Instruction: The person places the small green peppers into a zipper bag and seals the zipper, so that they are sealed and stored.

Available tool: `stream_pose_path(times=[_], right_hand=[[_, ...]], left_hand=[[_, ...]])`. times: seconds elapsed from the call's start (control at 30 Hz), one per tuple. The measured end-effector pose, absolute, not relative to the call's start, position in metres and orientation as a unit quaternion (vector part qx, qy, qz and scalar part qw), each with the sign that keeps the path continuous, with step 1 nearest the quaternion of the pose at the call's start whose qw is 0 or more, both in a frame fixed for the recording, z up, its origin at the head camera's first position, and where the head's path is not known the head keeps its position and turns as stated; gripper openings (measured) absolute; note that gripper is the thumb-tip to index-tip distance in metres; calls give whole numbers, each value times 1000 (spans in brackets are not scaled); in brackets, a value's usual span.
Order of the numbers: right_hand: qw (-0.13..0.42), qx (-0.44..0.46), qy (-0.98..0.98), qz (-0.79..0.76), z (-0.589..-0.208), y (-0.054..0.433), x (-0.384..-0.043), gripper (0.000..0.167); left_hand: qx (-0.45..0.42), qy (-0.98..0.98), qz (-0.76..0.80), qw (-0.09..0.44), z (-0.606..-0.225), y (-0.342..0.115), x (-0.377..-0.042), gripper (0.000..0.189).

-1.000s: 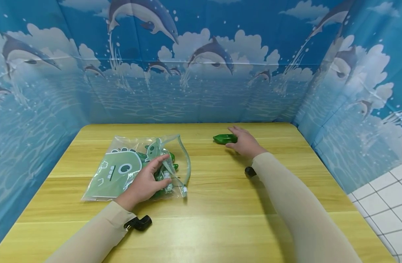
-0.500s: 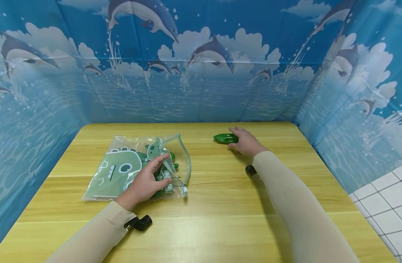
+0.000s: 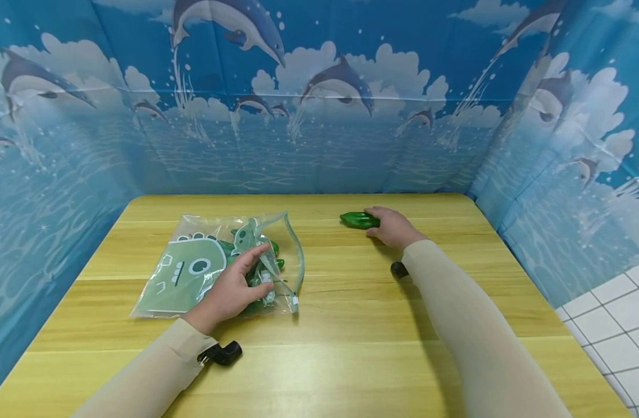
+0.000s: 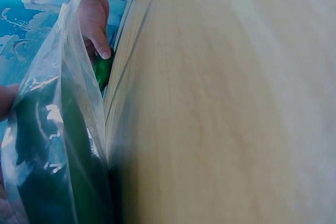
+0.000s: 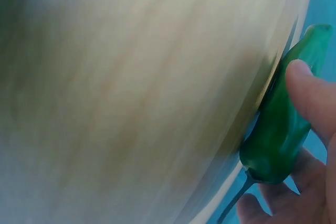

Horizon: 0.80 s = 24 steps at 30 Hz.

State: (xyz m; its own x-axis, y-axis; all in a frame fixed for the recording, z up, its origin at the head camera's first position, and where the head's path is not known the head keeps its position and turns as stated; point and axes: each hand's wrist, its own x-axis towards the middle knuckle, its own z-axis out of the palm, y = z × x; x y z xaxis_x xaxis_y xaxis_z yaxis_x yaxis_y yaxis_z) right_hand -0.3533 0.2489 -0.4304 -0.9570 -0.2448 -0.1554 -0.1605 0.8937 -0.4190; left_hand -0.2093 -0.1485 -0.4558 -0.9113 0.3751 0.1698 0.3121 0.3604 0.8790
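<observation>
My right hand (image 3: pixel 396 228) grips a green pepper (image 3: pixel 358 219) on the table's far part. In the right wrist view the thumb (image 5: pixel 310 93) presses along the pepper (image 5: pixel 281 124), whose thin stem hangs free, and the other fingers curl behind it. My left hand (image 3: pixel 230 293) rests on a clear zip bag (image 3: pixel 159 299) with a green one-eyed monster print, its fingers and thumb fairly straight and spread over the mouth end. Several green things (image 3: pixel 280 264) show inside the bag, partly hidden by the hand and print; in the left wrist view the clear plastic (image 4: pixel 79 66) stands up around them.
The wooden table (image 3: pixel 340 348) reaches back to a blue dolphin-print curtain (image 3: pixel 319 157), which also rises along both sides. A black wrist device (image 3: pixel 222 354) sits by the left cuff. White floor tiles (image 3: pixel 612 325) show past the right edge.
The right hand's fingers have drawn in from spread above the pepper to a grip around its right end. The left hand and the bag have stayed in place.
</observation>
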Motion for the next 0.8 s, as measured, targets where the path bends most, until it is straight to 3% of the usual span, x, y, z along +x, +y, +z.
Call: stream_pose_path(times=[0.23, 0.8], right_hand=[[106, -87, 971, -196, -431, 249, -355, 64], [114, -70, 965, -226, -429, 249, -350, 64]], left_hand=[[208, 823, 528, 29, -456, -148, -210, 78], [202, 823, 529, 32, -455, -150, -209, 79]])
